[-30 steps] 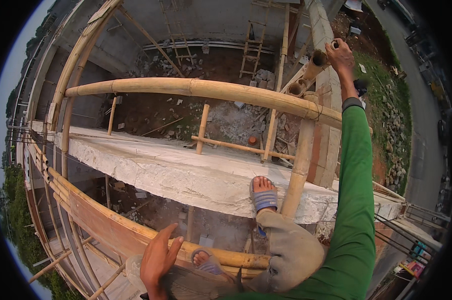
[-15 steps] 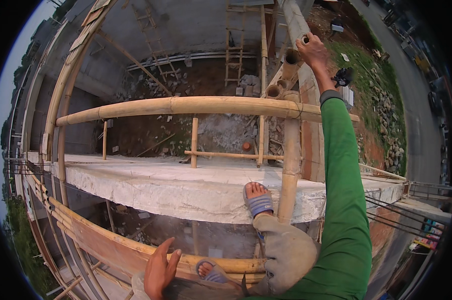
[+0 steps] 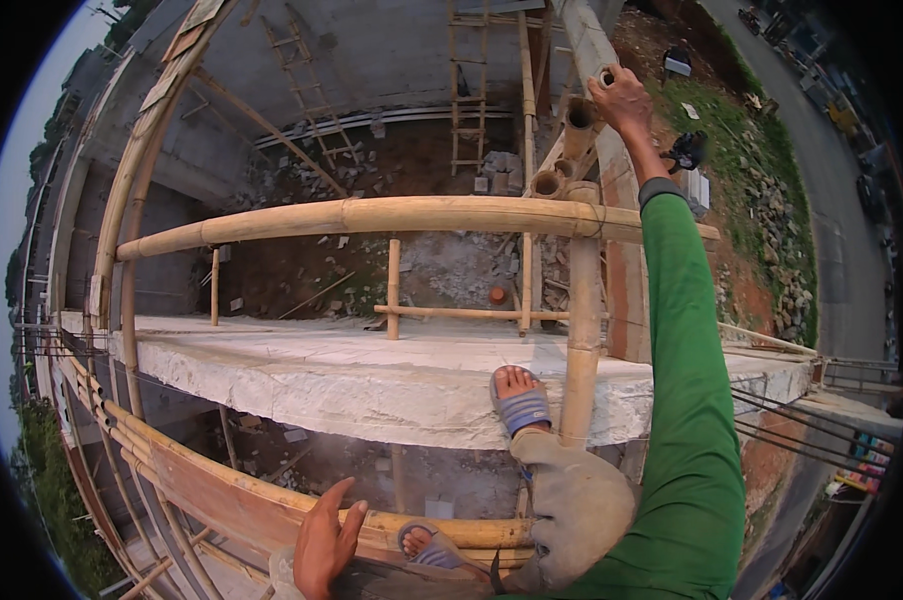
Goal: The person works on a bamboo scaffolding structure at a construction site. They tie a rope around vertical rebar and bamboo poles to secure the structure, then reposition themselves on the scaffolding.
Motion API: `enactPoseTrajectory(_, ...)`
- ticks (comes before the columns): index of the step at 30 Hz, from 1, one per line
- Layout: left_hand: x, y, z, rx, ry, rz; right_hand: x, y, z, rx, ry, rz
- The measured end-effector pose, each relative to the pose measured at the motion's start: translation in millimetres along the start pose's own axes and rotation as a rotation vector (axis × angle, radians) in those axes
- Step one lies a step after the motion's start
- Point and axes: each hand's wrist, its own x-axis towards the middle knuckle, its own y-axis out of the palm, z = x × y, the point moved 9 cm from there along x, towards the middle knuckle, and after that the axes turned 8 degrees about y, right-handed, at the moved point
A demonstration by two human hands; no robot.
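Note:
At the top right, my right hand (image 3: pixel 623 103) is closed around the open upper end of a bamboo pole (image 3: pixel 607 77), with my green-sleeved arm stretched out far ahead. Other hollow bamboo ends (image 3: pixel 578 113) stand just left of that grip. My left hand (image 3: pixel 328 537) is low in the view with its fingers apart and nothing in it, close to the thick bamboo poles (image 3: pixel 441 527) by my lower foot. Between the hands, a horizontal bamboo rail (image 3: pixel 401 213) crosses to an upright bamboo post (image 3: pixel 582 330). My other sandalled foot (image 3: pixel 519 398) rests on the white concrete ledge.
The rough concrete ledge (image 3: pixel 301 385) spans the middle, with gaps dropping to lower ground on both sides. Bamboo ladders (image 3: pixel 468 90) lean below against a grey wall. Steel bars (image 3: pixel 796 433) jut out at the right. A road (image 3: pixel 836 200) runs beyond the grass and rubble.
The view has shifted slightly. My right hand keeps its grip on the bamboo pole, and my left hand stays low with its fingers apart.

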Motion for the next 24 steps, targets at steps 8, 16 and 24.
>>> enactPoseTrajectory(8,-0.2,0.7,-3.3,-0.075,-0.038,0.033,0.5,1.6,-2.2,-0.015,0.027,0.017)
enactPoseTrajectory(16,-2.3,1.8,0.6,-0.095,-0.089,0.046,4.0,5.8,-4.0,0.002,0.0,0.029)
enactPoseTrajectory(24,-1.0,0.2,0.1,-0.011,0.023,-0.006,6.2,8.3,-5.5,0.001,-0.018,-0.014)
